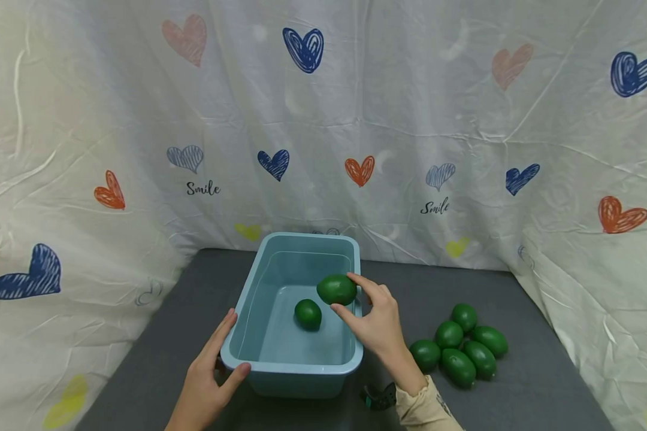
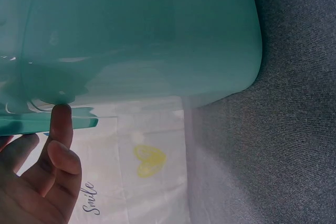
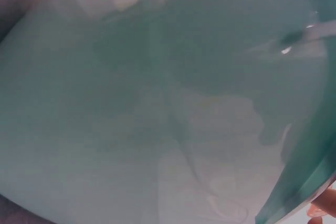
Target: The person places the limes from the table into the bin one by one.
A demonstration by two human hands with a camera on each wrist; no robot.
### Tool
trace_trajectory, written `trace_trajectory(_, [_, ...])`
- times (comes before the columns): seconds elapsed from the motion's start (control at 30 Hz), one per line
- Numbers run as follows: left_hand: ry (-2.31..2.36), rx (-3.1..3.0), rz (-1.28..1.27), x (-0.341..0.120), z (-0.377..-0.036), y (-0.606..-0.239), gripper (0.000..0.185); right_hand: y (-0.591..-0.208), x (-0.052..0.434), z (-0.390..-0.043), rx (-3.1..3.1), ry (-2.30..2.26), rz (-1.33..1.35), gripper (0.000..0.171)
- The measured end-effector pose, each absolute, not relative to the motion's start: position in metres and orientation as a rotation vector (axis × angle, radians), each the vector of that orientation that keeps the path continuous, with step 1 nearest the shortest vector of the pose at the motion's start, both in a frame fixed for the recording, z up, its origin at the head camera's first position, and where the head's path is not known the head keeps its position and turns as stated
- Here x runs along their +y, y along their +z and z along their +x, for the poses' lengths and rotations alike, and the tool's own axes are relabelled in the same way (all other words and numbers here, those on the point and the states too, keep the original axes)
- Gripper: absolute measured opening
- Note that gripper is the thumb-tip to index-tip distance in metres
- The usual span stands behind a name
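A light blue plastic tub (image 1: 293, 366) stands on the grey table. One green avocado (image 1: 308, 313) lies on its floor. My right hand (image 1: 371, 318) pinches a second green avocado (image 1: 336, 289) between thumb and fingers, held over the tub's right side. My left hand (image 1: 210, 374) grips the tub's near left corner, thumb on the front rim and fingers along the left wall. In the left wrist view a finger (image 2: 60, 127) touches the underside of the tub's rim (image 2: 47, 123). The right wrist view shows only the blurred blue tub wall (image 3: 168, 103).
Several more green avocados (image 1: 460, 345) lie in a cluster on the grey table (image 1: 523, 383) to the right of the tub. A white cloth with hearts (image 1: 323, 131) hangs behind and to both sides. A dark watch strap (image 1: 380, 396) shows at my right wrist.
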State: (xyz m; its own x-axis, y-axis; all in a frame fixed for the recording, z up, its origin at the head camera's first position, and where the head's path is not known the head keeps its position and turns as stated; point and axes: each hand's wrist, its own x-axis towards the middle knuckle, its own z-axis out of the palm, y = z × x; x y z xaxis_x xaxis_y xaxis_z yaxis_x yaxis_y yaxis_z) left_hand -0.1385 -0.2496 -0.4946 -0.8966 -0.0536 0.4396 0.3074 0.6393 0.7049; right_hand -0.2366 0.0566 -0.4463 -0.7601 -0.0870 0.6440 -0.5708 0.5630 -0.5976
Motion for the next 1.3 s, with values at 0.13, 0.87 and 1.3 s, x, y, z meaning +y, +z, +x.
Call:
trace_trajectory(0.13, [-1.163,-2.434,-0.203,-0.249,-0.139,-0.495,0.086,-0.444,0.057,-0.240,-2.283,1.162,0.543,0.062])
trace_trajectory(0.87, [-1.159,-2.440,-0.206,-0.248,-0.139,-0.496,0.085,-0.440,0.068,-0.244,-2.241,1.127,0.530,0.058])
trace_trajectory(1.3, [-1.131,-2.478,-0.183,-0.249,-0.141,-0.496,0.088,-0.452,0.101,-0.246,-2.260,1.091,0.425,0.057])
